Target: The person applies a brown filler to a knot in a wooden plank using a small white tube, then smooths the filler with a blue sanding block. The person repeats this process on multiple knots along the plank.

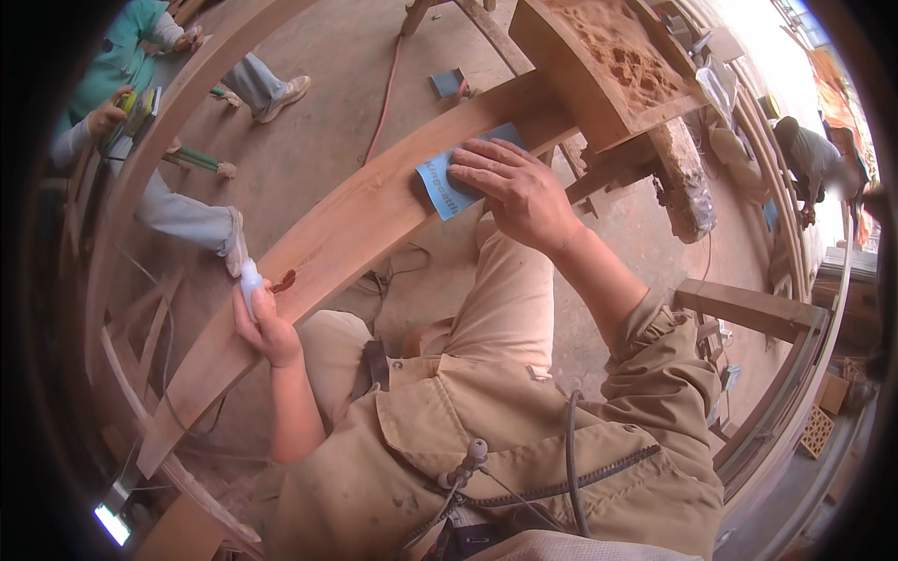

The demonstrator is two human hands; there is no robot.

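Floor: one dusty, pinkish-brown bare floor (327,122), extending beneath the furniture; on it, one thin red hose (384,98) trailing from the upper edge and a tangle of dark, thin cable (378,280) near the centre. Upper right: one open, rectangular brown wooden box (645,126), containing loose, reddish-brown, sawdust-like material (613,42). Top centre: one wooden trestle (491,37), legs splayed. Right: one squared brown wooden beam (744,309), its end at a stack of long timbers (784,402); nearby, one tan lattice block (817,433). Light: strong, white, from the upper right, whitening that side. Lower left: one small glowing white rectangle (112,525), kind unclear.
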